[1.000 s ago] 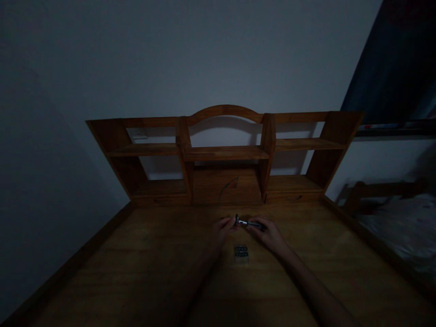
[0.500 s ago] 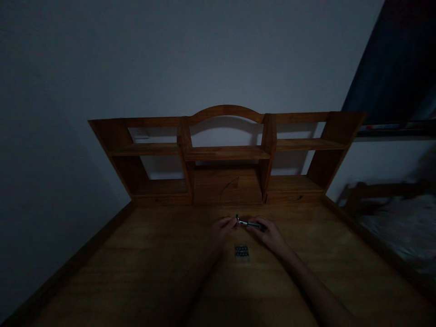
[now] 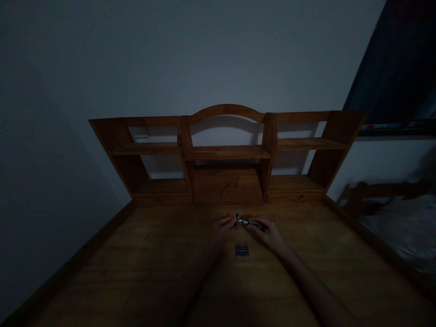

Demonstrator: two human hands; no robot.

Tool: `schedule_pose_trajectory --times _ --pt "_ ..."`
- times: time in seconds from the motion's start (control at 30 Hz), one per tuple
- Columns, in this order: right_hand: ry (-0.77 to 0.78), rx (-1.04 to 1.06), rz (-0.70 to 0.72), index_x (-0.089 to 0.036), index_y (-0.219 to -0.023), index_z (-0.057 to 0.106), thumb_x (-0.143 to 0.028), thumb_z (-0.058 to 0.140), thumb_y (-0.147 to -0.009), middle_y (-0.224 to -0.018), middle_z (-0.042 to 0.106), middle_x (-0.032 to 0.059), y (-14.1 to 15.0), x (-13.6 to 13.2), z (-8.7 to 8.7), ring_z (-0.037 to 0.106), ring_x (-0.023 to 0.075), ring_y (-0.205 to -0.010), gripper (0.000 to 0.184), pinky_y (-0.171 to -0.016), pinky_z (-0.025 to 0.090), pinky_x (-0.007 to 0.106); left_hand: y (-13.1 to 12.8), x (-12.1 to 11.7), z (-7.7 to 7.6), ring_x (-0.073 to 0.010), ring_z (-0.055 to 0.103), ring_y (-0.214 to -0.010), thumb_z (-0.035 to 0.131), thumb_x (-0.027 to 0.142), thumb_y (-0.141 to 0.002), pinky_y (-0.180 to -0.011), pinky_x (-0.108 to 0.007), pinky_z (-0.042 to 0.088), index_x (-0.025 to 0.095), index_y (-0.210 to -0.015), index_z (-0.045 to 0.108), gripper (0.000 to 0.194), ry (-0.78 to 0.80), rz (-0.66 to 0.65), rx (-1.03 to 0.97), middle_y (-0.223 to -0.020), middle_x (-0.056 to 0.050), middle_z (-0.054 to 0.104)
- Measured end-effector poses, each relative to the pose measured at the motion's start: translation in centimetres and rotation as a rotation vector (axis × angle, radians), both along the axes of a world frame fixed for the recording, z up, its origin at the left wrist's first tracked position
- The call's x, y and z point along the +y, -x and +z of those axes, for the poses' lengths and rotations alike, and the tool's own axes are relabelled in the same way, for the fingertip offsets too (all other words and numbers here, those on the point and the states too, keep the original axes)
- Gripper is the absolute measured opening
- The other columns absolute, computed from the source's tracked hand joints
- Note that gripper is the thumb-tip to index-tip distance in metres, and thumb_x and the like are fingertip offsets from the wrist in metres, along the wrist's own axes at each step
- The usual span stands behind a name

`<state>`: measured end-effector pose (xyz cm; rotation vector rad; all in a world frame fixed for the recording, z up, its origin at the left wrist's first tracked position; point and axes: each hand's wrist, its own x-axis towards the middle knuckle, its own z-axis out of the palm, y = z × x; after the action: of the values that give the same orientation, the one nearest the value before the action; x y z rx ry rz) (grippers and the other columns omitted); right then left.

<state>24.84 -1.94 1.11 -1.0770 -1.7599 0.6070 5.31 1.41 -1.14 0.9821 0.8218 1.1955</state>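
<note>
A slim razor (image 3: 244, 221) with a silver neck and a dark handle lies crosswise between my hands, just above the desk. My right hand (image 3: 270, 231) is closed round the handle end. At the other end, the fingers of my left hand (image 3: 222, 228) pinch the razor's small dark head, partly covering it. Below and between the hands, a small clear pack (image 3: 242, 252) with two rows of dark pieces rests on the desk. The dim light hides the finer details of the head and the pack.
The wooden desk (image 3: 153, 254) has raised side edges. Along its back stands a wooden shelf unit (image 3: 227, 153) with cubbies and low drawers against a pale wall. To the right are a dark curtain (image 3: 391, 68) and a bed with pale bedding (image 3: 402, 227).
The razor's silver neck shows slightly more plainly. Both hands keep nearly the same place and hold, and the pack has not visibly moved on the desk.
</note>
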Motion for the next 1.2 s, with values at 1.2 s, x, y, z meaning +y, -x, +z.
schedule_pose_trajectory --times 1.2 --pt "0.034 0.019 0.014 -0.020 -0.099 0.068 -0.038 0.061 -0.085 -0.099 0.068 0.0060 0.01 -0.34 0.64 0.063 0.0216 -0.090 0.024 -0.081 0.051 0.033 0.21 0.22 -0.29 -0.0244 0.067 -0.085 0.070 0.048 -0.070 -0.085 -0.040 0.050 0.012 -0.085 0.072 0.039 -0.004 0.008 -0.075 -0.091 -0.012 0.072"
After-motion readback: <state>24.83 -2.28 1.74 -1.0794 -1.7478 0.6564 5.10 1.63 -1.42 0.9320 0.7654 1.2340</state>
